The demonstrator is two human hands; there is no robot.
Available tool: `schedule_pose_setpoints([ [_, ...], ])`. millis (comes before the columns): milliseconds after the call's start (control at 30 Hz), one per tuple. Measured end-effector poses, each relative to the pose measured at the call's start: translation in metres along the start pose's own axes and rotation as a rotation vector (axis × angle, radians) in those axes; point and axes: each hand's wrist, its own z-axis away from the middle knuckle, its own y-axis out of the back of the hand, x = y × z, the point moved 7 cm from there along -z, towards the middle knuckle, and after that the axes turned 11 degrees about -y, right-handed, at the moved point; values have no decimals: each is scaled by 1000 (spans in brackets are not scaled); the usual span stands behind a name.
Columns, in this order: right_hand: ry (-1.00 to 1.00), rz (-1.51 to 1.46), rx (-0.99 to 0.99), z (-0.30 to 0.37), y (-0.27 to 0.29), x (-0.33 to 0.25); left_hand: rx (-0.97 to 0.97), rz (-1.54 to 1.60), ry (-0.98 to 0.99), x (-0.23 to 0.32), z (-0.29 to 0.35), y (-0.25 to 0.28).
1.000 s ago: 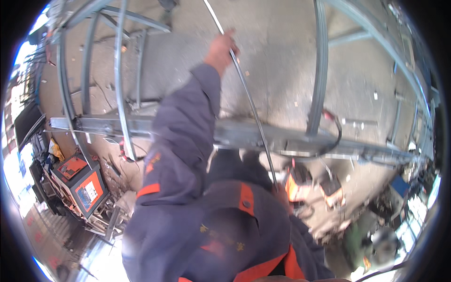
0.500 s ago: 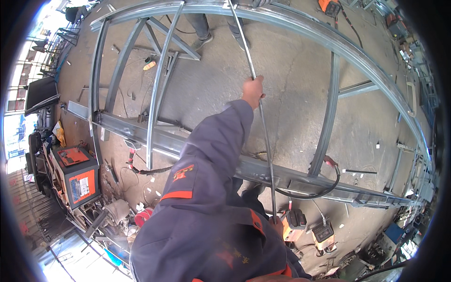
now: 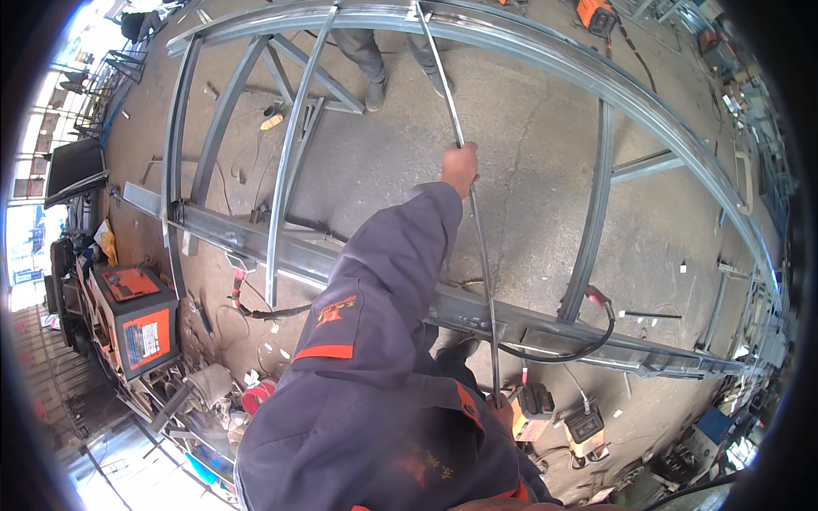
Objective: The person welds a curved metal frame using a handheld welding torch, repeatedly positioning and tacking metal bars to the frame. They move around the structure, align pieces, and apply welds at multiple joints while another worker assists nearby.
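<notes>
A long, thin metal bar [image 3: 482, 247] runs from the far rail down to my waist, crossing above the steel frame. My left hand [image 3: 460, 167] is closed around it at about mid-length, arm stretched forward. Close to my body, my right hand [image 3: 503, 412] grips the bar's near end, partly hidden by my jacket. Beneath the bar lies the near steel beam [image 3: 460, 308] of the frame. The bar's far end meets the curved-looking far rail [image 3: 528, 36].
Another person's legs [image 3: 365, 58] stand beyond the far rail. Steel crosspieces [image 3: 594, 213] join the rails. An orange and black machine box [image 3: 143, 328] sits at left, with smaller orange machines [image 3: 586, 428] at near right. A black cable [image 3: 562, 356] loops over the near beam.
The other person's foot at the far rail has shifted slightly right and nearer. Both my hands keep their hold on the bar, with barely any movement.
</notes>
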Motion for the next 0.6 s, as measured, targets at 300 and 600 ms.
schedule_pose_setpoints([
  [300,-48,51,-25,-2,-1,3,-2,-26,-25,-3,-5,0],
  [600,-30,30,-32,-1,-1,0,4,-22,-47,-6,-8,0],
])
